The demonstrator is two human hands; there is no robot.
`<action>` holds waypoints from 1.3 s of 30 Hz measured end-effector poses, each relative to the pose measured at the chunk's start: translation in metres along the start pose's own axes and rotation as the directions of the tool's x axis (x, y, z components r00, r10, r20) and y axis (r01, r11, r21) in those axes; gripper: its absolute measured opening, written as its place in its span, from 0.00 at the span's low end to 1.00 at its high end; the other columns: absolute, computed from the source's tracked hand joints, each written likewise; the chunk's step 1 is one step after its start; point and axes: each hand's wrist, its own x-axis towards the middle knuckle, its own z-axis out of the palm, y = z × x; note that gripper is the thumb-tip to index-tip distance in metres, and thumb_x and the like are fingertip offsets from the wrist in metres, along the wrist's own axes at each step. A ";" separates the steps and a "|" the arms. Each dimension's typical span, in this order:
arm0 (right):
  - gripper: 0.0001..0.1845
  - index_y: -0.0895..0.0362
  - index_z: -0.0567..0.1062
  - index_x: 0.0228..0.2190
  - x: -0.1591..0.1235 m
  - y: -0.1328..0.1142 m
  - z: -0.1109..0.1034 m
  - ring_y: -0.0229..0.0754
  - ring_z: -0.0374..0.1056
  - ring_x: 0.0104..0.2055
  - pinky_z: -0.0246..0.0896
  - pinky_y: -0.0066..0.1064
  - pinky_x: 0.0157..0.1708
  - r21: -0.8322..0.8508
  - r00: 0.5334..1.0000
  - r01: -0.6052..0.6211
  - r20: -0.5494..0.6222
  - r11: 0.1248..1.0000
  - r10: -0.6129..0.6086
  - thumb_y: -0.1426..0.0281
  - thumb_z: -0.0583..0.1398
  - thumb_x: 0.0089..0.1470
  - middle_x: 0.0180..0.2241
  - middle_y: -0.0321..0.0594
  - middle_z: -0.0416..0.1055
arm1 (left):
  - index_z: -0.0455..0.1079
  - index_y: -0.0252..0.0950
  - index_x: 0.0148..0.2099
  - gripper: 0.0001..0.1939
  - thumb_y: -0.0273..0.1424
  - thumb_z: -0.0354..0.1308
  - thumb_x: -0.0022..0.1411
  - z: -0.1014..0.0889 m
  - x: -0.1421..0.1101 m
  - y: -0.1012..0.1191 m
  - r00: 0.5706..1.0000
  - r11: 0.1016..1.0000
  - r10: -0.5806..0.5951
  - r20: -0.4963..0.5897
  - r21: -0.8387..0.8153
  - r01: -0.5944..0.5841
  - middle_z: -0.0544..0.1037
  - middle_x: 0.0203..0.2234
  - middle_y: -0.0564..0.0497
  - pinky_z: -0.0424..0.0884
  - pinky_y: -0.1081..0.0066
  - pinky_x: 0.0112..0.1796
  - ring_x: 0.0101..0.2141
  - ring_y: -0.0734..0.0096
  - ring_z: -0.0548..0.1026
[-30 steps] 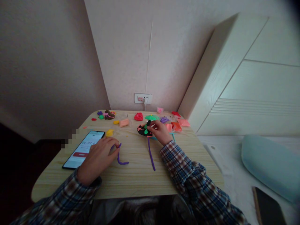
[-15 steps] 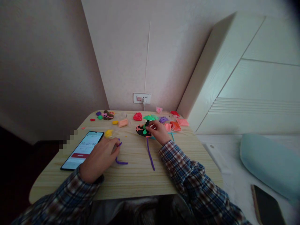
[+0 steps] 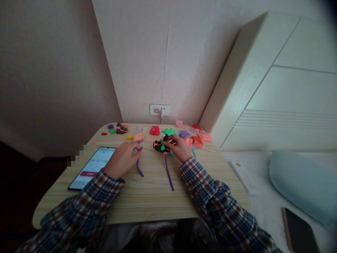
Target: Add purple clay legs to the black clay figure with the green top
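Black piece (image 3: 158, 148) with green and pink trim, held toward the table's (image 3: 150, 205) back edge

A purple strip (image 3: 168, 173) runs from the piece toward the front edge. A phone (image 3: 88, 174) lies by the left edge. The left hand (image 3: 123, 158) pinches a second purple strip (image 3: 138, 169). The right hand's (image 3: 181, 150) fingertips grip the piece's right side. A red packet (image 3: 154, 130) sits near the back edge.

The black piece (image 3: 158, 150) is marked with pink and green, with a purple strip (image 3: 169, 174) in front of it, a red packet (image 3: 154, 130) behind, an orange packet (image 3: 197, 141) right, and blue-brown-white plaid sleeves (image 3: 86, 207) nearer.
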 end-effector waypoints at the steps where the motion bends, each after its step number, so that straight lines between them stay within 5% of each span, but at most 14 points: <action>1: 0.08 0.58 0.69 0.26 0.000 0.000 0.000 0.35 0.65 0.26 0.60 0.26 0.25 -0.003 1.000 0.003 0.000 1.000 -0.003 0.65 0.60 0.46 0.27 0.36 0.68 | 0.69 0.35 0.35 0.10 0.32 0.48 0.55 -0.001 -0.001 0.001 1.000 1.000 -0.014 0.013 -0.015 0.015 0.75 0.39 0.45 0.63 0.64 0.45 0.43 0.59 0.70; 5: 0.08 0.57 0.69 0.26 0.000 0.000 0.000 0.35 0.65 0.26 0.60 0.26 0.25 -0.013 1.000 0.001 0.002 1.000 -0.001 0.65 0.60 0.46 0.27 0.35 0.67 | 0.70 0.34 0.35 0.11 0.34 0.50 0.54 -0.002 -0.001 0.000 1.000 0.995 -0.030 0.001 -0.091 0.030 0.75 0.38 0.44 0.64 0.61 0.45 0.41 0.57 0.72; 8: 0.08 0.57 0.68 0.26 0.000 0.000 0.000 0.35 0.65 0.26 0.60 0.26 0.25 -0.016 1.000 0.002 -0.001 1.000 -0.002 0.65 0.60 0.46 0.27 0.36 0.67 | 0.69 0.34 0.35 0.12 0.37 0.52 0.54 0.003 0.001 -0.004 0.999 0.956 -0.040 -0.033 -0.293 0.028 0.75 0.37 0.46 0.66 0.63 0.45 0.41 0.59 0.72; 11: 0.08 0.57 0.68 0.25 0.000 -0.001 -0.001 0.35 0.65 0.26 0.60 0.26 0.24 -0.011 1.000 0.003 0.000 1.000 -0.003 0.65 0.60 0.46 0.27 0.36 0.68 | 0.68 0.34 0.33 0.13 0.40 0.54 0.53 0.014 0.003 -0.006 0.989 0.797 -0.060 0.137 -0.589 0.130 0.77 0.32 0.47 0.70 0.65 0.40 0.37 0.62 0.75; 14: 0.08 0.57 0.69 0.26 -0.001 -0.003 -0.002 0.35 0.65 0.26 0.60 0.25 0.24 -0.006 1.000 0.007 0.009 1.000 -0.007 0.65 0.59 0.47 0.26 0.35 0.67 | 0.64 0.33 0.34 0.16 0.41 0.58 0.50 0.023 0.002 -0.002 0.925 0.556 -0.051 0.377 -0.759 0.340 0.77 0.27 0.48 0.72 0.66 0.33 0.30 0.64 0.77; 18: 0.07 0.58 0.70 0.26 0.000 -0.005 -0.002 0.34 0.64 0.25 0.60 0.26 0.24 -0.012 1.000 0.013 0.001 1.000 -0.013 0.66 0.59 0.47 0.26 0.35 0.67 | 0.61 0.33 0.37 0.18 0.41 0.59 0.50 0.025 -0.005 0.011 0.827 0.463 -0.026 0.562 -0.726 0.508 0.78 0.25 0.48 0.71 0.71 0.26 0.25 0.67 0.77; 27: 0.06 0.57 0.69 0.26 -0.001 -0.003 -0.002 0.35 0.64 0.26 0.60 0.26 0.25 -0.016 1.000 0.009 0.002 1.000 -0.009 0.67 0.59 0.47 0.26 0.35 0.68 | 0.57 0.35 0.39 0.16 0.40 0.55 0.56 0.014 -0.017 0.029 0.794 0.228 0.044 0.606 -0.780 0.582 0.78 0.30 0.46 0.68 0.75 0.23 0.25 0.68 0.77; 34: 0.06 0.58 0.70 0.28 0.001 0.000 0.010 0.34 0.64 0.26 0.60 0.26 0.26 -0.126 0.997 0.064 0.052 0.990 -0.058 0.68 0.59 0.48 0.29 0.36 0.68 | 0.56 0.36 0.37 0.12 0.38 0.53 0.58 0.023 -0.018 0.028 0.824 0.303 -0.043 0.566 -0.778 0.550 0.77 0.27 0.49 0.71 0.70 0.30 0.28 0.68 0.77; 39: 0.05 0.58 0.72 0.29 0.002 -0.001 0.010 0.33 0.64 0.27 0.61 0.27 0.29 -0.197 0.989 0.100 0.130 0.975 -0.075 0.69 0.59 0.48 0.32 0.39 0.68 | 0.56 0.36 0.38 0.12 0.39 0.48 0.59 0.028 -0.016 0.024 0.898 0.582 -0.033 0.439 -0.722 0.374 0.72 0.19 0.56 0.61 0.78 0.15 0.13 0.77 0.66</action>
